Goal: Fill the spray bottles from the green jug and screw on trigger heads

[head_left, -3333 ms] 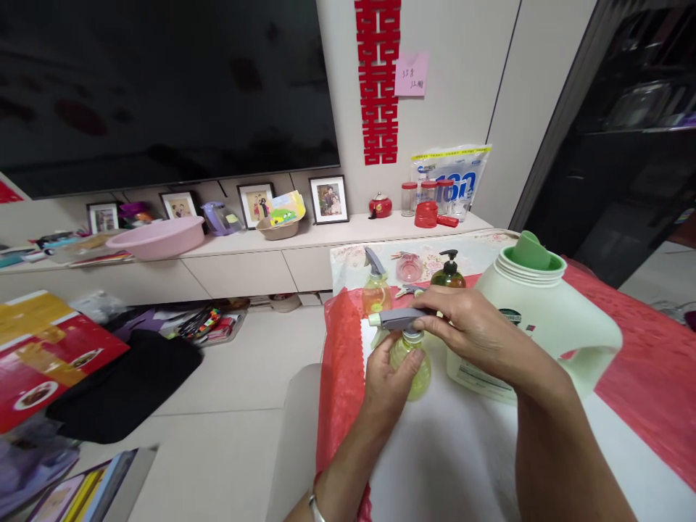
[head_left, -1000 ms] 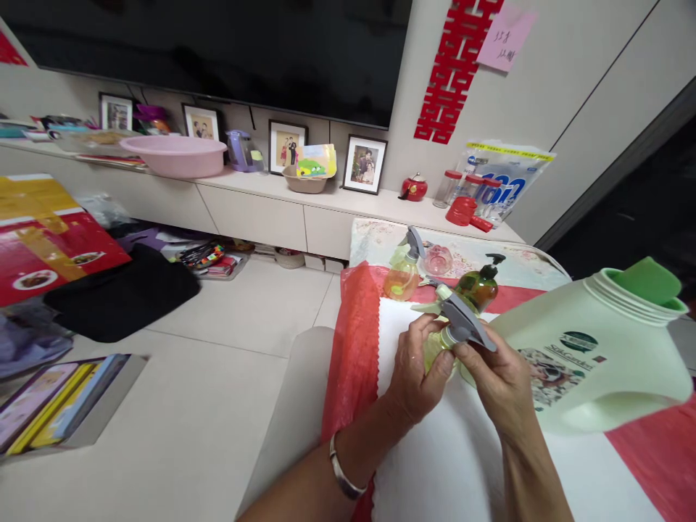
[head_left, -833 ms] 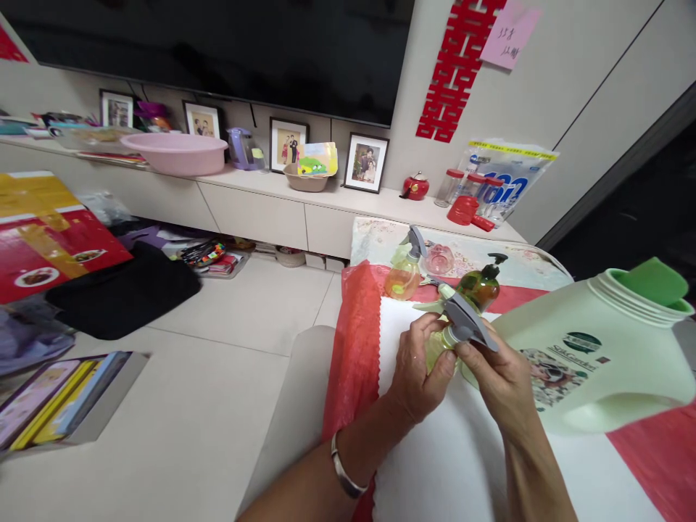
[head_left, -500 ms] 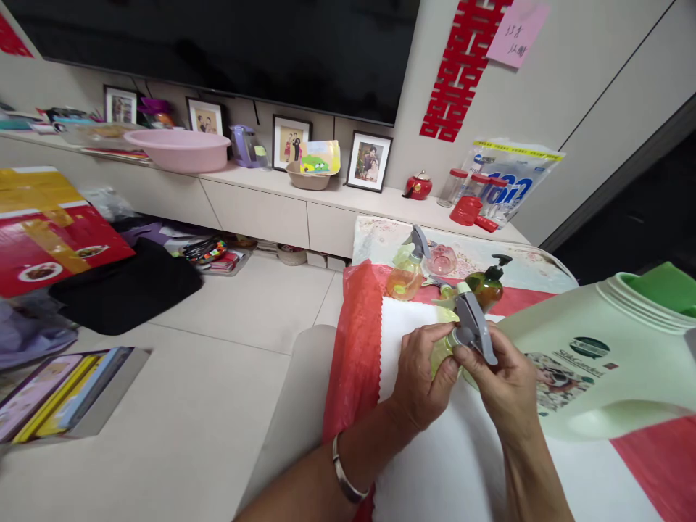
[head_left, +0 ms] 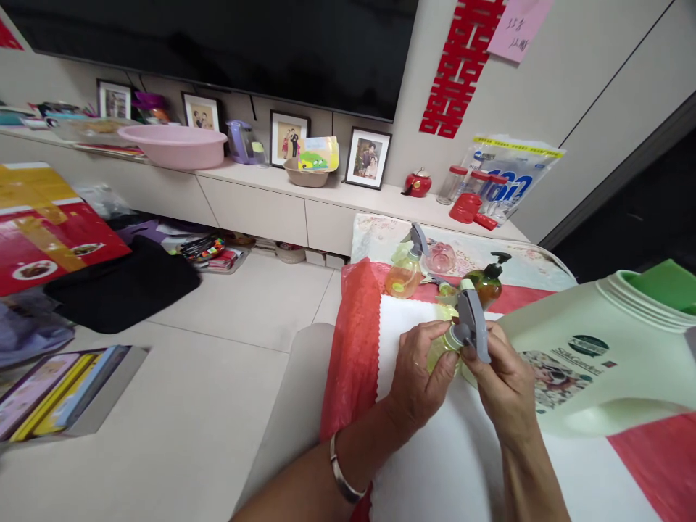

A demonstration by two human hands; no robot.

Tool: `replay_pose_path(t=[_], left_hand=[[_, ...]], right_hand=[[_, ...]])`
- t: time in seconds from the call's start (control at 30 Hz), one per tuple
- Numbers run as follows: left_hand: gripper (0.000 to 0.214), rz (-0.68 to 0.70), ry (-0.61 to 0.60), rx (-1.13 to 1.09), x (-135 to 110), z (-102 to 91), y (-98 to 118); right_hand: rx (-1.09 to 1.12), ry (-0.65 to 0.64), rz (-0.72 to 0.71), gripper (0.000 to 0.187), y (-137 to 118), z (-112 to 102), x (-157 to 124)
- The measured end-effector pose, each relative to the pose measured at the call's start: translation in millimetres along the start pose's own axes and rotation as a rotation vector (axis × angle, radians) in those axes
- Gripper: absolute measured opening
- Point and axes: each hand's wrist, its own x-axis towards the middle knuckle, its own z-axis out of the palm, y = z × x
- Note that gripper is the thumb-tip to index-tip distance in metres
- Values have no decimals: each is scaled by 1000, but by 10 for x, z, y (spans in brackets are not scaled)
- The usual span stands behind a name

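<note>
A small yellow-green spray bottle [head_left: 439, 351] stands on a white cloth [head_left: 435, 464] on the table. My left hand [head_left: 416, 380] is wrapped round its body. My right hand [head_left: 500, 384] pinches its grey trigger head [head_left: 472, 324] at the neck, the nozzle pointing away from me. Just right of my hands lies a large pale-green detergent jug [head_left: 592, 355] with a green spout, open at the top.
Behind my hands stand an orange spray bottle [head_left: 403, 274], a pink glass jar [head_left: 439, 257] and a dark green pump bottle [head_left: 486, 283]. A red cloth [head_left: 348, 341] hangs over the table's left edge. Beyond is a low cabinet with a pink basin [head_left: 174, 143] and photo frames.
The grey trigger head has turned on the bottle, its nozzle swinging from left toward the far side. Both hands keep their hold. The view has shifted slightly.
</note>
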Motion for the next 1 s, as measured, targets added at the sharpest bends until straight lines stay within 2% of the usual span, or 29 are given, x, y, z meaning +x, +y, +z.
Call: replay_pose_path(t=[0.2,0.4,0.67,0.83,1.0], left_hand=[[38,38,-17,22,-12,7,-37],[37,85,-22,79,1,21,-37],[35,95,-15,97,10,30,-16],[38,94,-23,89,5,27,-18],[40,117,-4,77,-8,30,-20]], right_hand=[[-40,84,-43,19,0,35,-21],[-100,155,-65,12,-71,128,16],[-172,115,-61,11,-124,104,19],[-115,127,-40,13,-82,93,12],[-8,183,8,14,-28,175,14]])
